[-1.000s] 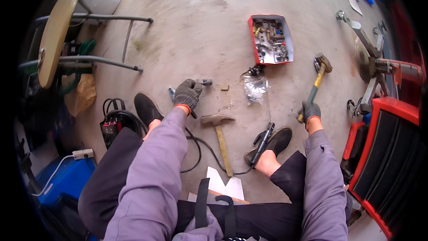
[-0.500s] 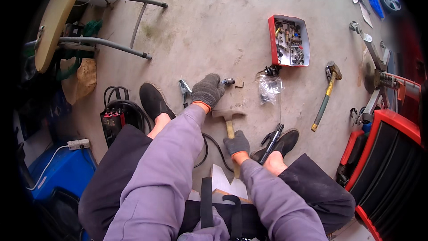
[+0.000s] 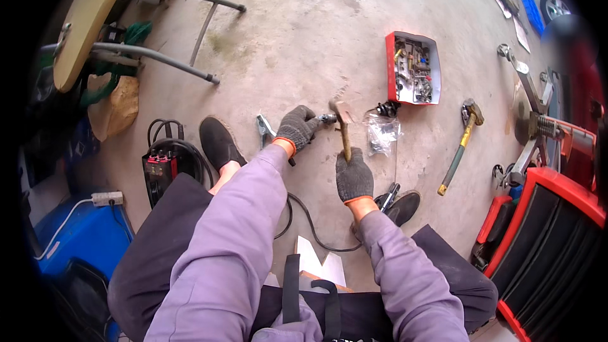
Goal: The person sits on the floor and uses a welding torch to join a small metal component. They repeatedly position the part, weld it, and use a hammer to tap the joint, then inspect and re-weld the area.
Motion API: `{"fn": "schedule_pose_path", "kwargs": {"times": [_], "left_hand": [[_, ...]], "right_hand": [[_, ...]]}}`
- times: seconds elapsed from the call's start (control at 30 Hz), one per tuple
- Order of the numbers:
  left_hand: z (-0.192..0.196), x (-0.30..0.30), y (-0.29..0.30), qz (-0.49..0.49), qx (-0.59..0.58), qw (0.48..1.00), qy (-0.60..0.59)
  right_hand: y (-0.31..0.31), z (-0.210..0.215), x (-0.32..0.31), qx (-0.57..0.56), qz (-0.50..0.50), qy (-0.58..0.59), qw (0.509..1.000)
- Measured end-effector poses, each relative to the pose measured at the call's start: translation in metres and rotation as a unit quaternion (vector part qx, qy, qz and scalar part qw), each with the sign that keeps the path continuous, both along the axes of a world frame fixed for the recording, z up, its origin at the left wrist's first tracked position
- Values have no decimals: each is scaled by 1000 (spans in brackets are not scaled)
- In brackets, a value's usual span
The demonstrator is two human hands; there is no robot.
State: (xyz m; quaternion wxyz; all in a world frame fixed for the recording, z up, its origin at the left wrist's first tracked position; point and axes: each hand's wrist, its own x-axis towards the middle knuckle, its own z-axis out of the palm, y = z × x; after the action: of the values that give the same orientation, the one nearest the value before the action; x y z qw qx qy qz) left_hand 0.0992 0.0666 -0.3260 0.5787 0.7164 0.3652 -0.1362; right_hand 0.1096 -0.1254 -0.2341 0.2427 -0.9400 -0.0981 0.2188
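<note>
My left hand [image 3: 297, 125], in a dark grey knit glove with an orange cuff, is closed on a short cylindrical metal part [image 3: 327, 118] low over the concrete floor. My right hand [image 3: 354, 177], gloved alike, grips the wooden handle of a hammer [image 3: 345, 133]. The hammer head is beside the right end of the metal part; whether they touch I cannot tell. A silver spring clamp [image 3: 264, 128] lies left of my left hand. Behind my right wrist, next to my shoe, is a black electrode holder [image 3: 387, 196], partly hidden.
A red box [image 3: 391, 66] of small metal parts stands ahead, with a clear plastic bag [image 3: 382, 134] below it. A second hammer [image 3: 457, 152] lies to the right, near a metal stand [image 3: 527, 82]. On the left are a welding machine [image 3: 160, 168] and table legs [image 3: 168, 61].
My right hand has raised the hammer forward from near my shoes to the metal part. The left hand stays around the part, nearly in place. The view has shifted slightly.
</note>
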Motion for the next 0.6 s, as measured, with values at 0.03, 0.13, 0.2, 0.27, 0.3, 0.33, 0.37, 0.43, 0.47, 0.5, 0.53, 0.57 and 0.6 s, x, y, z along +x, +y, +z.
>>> {"fn": "schedule_pose_path", "kwargs": {"times": [0.03, 0.13, 0.2, 0.27, 0.3, 0.33, 0.37, 0.43, 0.47, 0.5, 0.53, 0.57, 0.6], "left_hand": [[-7, -3, -2, -14, 34, 999, -23], [-18, -7, -8, -10, 36, 999, -29], [-4, -2, -9, 24, -44, 999, 10], [-1, -1, -7, -9, -8, 1000, -12], [-13, -6, -6, -18, 13, 1000, -19], [-15, -7, -5, -29, 31, 999, -26], [-19, -5, -4, -24, 35, 999, -30], [-19, -1, -8, -15, 39, 998, -37], [-15, -2, -11, -12, 38, 998, -39], [-11, -5, -13, -17, 44, 998, -32], [-10, -4, -14, -15, 44, 998, -36], [-12, -4, -14, -13, 46, 998, -40], [-13, -4, -14, -12, 48, 998, -44]], "right_hand": [[1, -3, 2, -39, 18, 31, 999], [1, -2, -2, -43, 15, 8, 999], [-3, 9, -7, 35, -6, -60, 998], [-14, 2, -5, -16, 32, -36, 999], [-17, -6, -2, -69, 51, 0, 996], [-13, -4, 2, -124, 67, 34, 989], [-12, 0, 5, -97, 61, 0, 993], [-8, 7, 17, -18, 43, -45, 998], [-8, 13, 19, 19, 32, -66, 997], [-9, 21, 14, 41, 10, -40, 998], [-12, 20, 13, 2, 32, -7, 999], [-17, 12, 12, -35, 54, 26, 998], [-23, 2, 10, -73, 76, 59, 993]]}}
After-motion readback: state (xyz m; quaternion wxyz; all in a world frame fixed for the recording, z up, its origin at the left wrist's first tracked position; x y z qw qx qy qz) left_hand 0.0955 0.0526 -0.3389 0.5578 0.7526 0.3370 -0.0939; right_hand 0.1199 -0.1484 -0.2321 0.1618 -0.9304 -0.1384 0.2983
